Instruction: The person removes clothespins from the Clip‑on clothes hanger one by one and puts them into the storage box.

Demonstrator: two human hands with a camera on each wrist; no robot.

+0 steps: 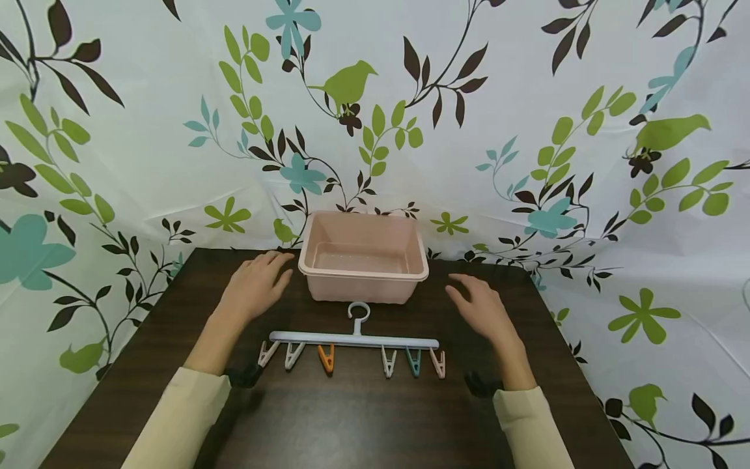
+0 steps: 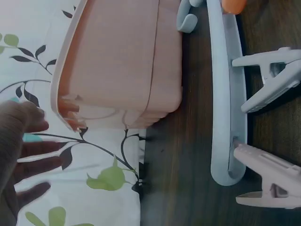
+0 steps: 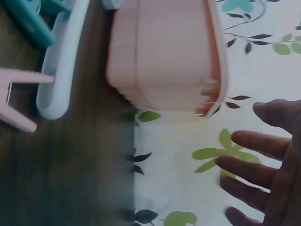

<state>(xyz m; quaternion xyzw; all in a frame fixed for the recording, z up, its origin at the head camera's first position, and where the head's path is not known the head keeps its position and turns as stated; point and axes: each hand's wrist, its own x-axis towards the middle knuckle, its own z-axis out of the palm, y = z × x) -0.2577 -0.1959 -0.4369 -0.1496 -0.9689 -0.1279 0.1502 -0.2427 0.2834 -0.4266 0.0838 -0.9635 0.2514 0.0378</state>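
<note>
A pink plastic basin (image 1: 363, 288) stands toward the back of the dark table. Left of it, my left hand (image 1: 253, 285) hovers with loosely extended fingers, near the rim but apart from it. My right hand (image 1: 477, 305) is on the other side, farther off, its fingers spread in the right wrist view and holding nothing. In front of the basin lies a pale blue clip hanger (image 1: 354, 339), its hook pointing at the basin. Several clothespins hang along its bar, among them an orange clothespin (image 1: 327, 359), a teal clothespin (image 1: 413, 362) and a pink clothespin (image 2: 270, 176).
The dark wood table (image 1: 346, 423) reaches to a white cloth (image 1: 515, 78) printed with leaves, birds and flowers, which rises behind and at both sides. Dark wrist bands (image 1: 245, 376) sit beneath the forearms, below the cream sleeves (image 1: 181, 417).
</note>
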